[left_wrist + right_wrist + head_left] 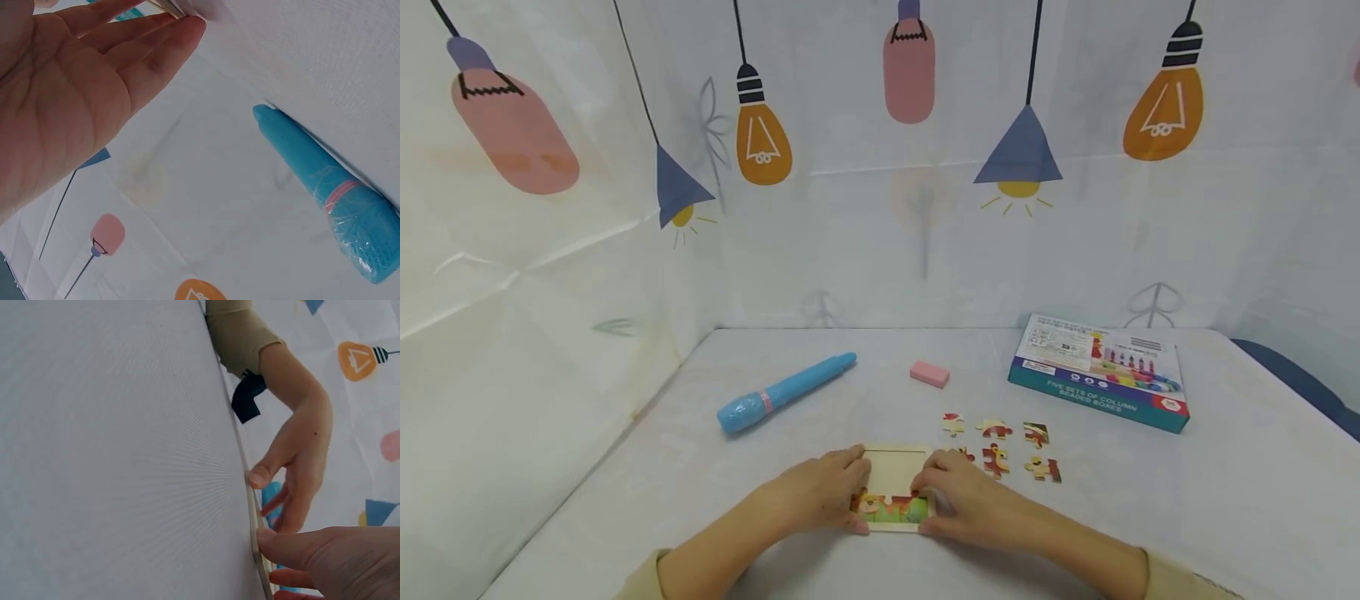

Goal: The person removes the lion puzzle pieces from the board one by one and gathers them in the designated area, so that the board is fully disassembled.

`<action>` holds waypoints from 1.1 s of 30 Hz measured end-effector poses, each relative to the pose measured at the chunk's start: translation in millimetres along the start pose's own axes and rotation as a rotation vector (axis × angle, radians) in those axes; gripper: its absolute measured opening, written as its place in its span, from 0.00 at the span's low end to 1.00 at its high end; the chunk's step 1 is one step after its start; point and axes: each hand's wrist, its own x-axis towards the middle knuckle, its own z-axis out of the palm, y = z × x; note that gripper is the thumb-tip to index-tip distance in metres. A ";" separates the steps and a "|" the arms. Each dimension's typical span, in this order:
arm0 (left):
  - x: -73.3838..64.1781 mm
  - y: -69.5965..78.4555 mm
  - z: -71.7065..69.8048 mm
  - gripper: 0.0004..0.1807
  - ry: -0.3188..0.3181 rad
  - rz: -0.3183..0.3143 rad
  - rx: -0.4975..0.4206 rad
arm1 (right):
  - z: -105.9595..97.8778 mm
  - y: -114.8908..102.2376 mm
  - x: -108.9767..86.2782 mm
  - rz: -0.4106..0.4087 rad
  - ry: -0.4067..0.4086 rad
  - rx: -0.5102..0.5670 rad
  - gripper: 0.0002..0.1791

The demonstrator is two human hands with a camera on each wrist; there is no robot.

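A small wooden puzzle tray lies flat on the table before me, its near part filled with a row of picture pieces and its far part bare. My left hand grips the tray's left side, thumb at the near corner and fingers along the edge. On the right side, my right hand holds the rim with its thumb, while its bent fingers reach over the pieces at the right. Several loose puzzle pieces lie just beyond that hand, one partly hidden by it. In the left wrist view, the left fingers touch the tray edge.
A blue microphone-shaped toy in clear wrap lies at the back left. Behind the tray sits a pink eraser-like block. A flat beaded-boxes carton stands at the back right. Patterned cloth hangs behind the table.
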 end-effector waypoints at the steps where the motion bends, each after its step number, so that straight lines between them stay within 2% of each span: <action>1: 0.0 -0.3 0.2 0.39 -0.002 0.005 -0.001 | 0.6 0.4 0.1 0.004 0.001 0.007 0.18; 4: 0.1 -0.7 0.3 0.39 -0.001 0.022 -0.004 | 2.1 1.6 0.4 0.017 0.001 0.023 0.18; 6: 0.3 -1.0 0.5 0.35 0.013 0.052 0.002 | 2.8 2.2 0.7 0.029 0.001 0.033 0.18; 9: 0.7 -2.1 0.9 0.29 0.039 0.148 0.027 | 3.4 2.4 0.8 0.038 0.001 0.046 0.18; 11: 1.4 -2.8 1.0 0.25 0.057 0.235 0.047 | 3.7 2.3 0.7 0.041 0.002 0.054 0.18; 14: 2.0 -2.5 1.2 0.28 0.060 0.346 0.063 | 4.2 1.9 0.1 0.041 0.005 0.061 0.18; 17: 1.8 -0.4 1.6 0.27 0.062 0.404 0.066 | 4.6 1.5 -0.9 0.038 0.013 0.067 0.17; 22: -0.6 2.0 1.6 0.27 0.067 0.421 0.079 | 4.0 1.4 -1.2 0.035 0.015 0.074 0.17; 33: -2.5 3.4 -1.2 0.25 0.037 0.377 0.042 | 3.5 1.1 -0.8 0.052 0.012 0.084 0.17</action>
